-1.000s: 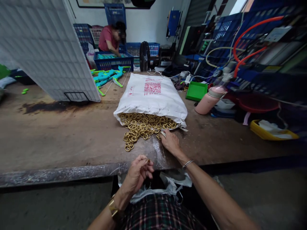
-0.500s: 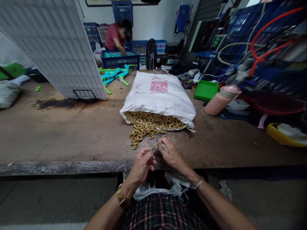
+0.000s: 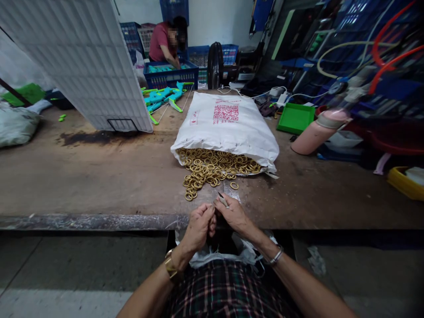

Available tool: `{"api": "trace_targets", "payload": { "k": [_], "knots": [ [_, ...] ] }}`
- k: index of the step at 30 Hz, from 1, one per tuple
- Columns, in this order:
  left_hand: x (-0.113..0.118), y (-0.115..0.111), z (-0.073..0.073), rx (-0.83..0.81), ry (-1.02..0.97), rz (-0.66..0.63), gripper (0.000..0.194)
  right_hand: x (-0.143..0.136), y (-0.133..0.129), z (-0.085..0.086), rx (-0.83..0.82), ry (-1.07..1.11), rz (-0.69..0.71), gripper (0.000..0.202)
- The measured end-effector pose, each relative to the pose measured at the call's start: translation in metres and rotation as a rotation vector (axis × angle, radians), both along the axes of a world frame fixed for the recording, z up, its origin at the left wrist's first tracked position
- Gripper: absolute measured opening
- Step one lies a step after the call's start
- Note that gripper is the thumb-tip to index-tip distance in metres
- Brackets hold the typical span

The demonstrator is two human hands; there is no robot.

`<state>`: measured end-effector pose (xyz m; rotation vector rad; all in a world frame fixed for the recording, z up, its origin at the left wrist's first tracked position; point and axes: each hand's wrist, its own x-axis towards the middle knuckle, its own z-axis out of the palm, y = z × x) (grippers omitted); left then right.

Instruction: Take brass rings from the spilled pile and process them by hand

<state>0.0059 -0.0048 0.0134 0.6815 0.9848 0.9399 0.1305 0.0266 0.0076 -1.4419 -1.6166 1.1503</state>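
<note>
Left hand [image 3: 200,223]: fingers curled, tips together; any hold hidden.
Right hand [image 3: 236,216]: fingers closed round a blade [image 3: 223,200], beside the left.
Rings [image 3: 199,174]: loose pile on the table [image 3: 99,185]; number done unclear.
Bag [image 3: 205,132]: open toward the hands, many rings left inside.
</note>
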Motion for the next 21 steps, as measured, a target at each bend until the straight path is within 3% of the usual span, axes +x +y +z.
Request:
{"api": "trace_targets", "payload": {
  "k": [4,7,13,21],
  "knots": [
    [0.000,0.001,0.003,-0.058,-0.107,-0.004,0.040,0.003,0.001,0.003,-0.006,-0.014,-0.001,0.022],
    [0.000,0.001,0.005,-0.028,-0.103,0.023,0.040,0.010,-0.001,0.006,0.059,-0.207,-0.018,0.021],
    [-0.001,0.001,0.002,0.048,-0.020,0.025,0.039,0.017,-0.012,-0.004,0.265,-0.540,0.244,0.016],
    [-0.003,0.001,-0.005,0.146,0.120,0.015,0.039,0.012,-0.008,-0.003,0.218,-0.705,0.260,0.023]
  ]
}}
